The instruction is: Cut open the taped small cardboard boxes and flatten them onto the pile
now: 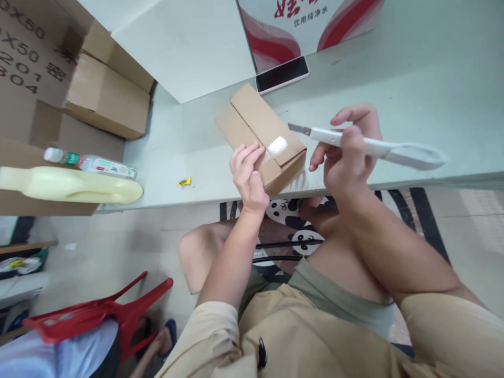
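A small brown cardboard box (260,131), sealed with a strip of clear tape, lies near the front edge of the pale table (394,100). My left hand (248,176) rests on the box's near corner with the fingers curled down against it. My right hand (348,155) is closed round a white utility knife (378,148). The knife's short blade points left and hovers just right of the box, above the table.
A dark phone (282,74) lies behind the box, in front of a red-and-white carton (307,23). At left stand large cardboard boxes (106,94), a water bottle (90,164) and a cream plastic jug (71,185). A small yellow scrap (185,181) lies on the table. A red stool (98,315) stands on the floor.
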`<action>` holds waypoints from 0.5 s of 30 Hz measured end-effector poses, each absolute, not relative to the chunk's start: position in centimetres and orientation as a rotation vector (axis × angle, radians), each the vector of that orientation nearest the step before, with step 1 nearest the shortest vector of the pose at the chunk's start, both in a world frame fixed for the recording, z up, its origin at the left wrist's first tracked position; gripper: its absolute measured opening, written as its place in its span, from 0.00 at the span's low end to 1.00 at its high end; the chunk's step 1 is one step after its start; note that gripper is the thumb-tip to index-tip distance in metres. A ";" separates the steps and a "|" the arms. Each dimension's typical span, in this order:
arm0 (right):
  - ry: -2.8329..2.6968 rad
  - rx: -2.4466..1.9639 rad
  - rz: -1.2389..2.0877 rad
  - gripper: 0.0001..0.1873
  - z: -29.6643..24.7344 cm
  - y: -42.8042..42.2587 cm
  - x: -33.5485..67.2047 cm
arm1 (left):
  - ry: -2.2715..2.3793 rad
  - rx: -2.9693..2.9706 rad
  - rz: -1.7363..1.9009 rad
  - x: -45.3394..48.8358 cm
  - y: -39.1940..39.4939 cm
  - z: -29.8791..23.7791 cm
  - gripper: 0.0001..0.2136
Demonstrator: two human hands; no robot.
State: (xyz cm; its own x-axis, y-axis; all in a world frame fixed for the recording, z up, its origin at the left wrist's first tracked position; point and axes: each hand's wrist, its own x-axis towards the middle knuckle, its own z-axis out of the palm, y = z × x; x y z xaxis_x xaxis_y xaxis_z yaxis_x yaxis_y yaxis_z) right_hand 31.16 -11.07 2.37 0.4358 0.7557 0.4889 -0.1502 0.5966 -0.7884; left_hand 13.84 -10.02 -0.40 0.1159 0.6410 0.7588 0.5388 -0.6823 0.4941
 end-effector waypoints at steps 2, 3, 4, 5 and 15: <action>-1.077 -0.714 0.550 0.13 2.5 -11.2 31.0 | 1.261 2.297 1.621 15.1 -10.1 0.0 0.20; -1.135 -0.707 0.508 0.11 2.6 -11.3 31.0 | 1.286 2.312 1.610 15.6 -10.0 0.1 0.20; -1.188 -0.707 0.470 0.08 2.6 -11.3 31.1 | 1.307 2.325 1.599 16.1 -10.0 0.2 0.20; -1.227 -0.702 0.432 0.06 2.6 -11.3 31.2 | 1.318 2.333 1.599 16.4 -9.9 0.1 0.20; -1.480 -0.731 0.127 0.07 2.7 -11.6 31.6 | 1.298 2.296 1.722 15.9 -9.5 -1.7 0.25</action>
State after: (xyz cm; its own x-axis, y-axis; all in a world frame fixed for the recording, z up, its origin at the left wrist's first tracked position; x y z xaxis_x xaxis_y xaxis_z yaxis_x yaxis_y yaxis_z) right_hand 31.56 -11.63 2.67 0.1264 0.5045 0.8541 0.3519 0.7822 -0.5141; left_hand 15.94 -9.50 -1.70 0.0630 0.5963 0.8003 0.6052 -0.6605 0.4444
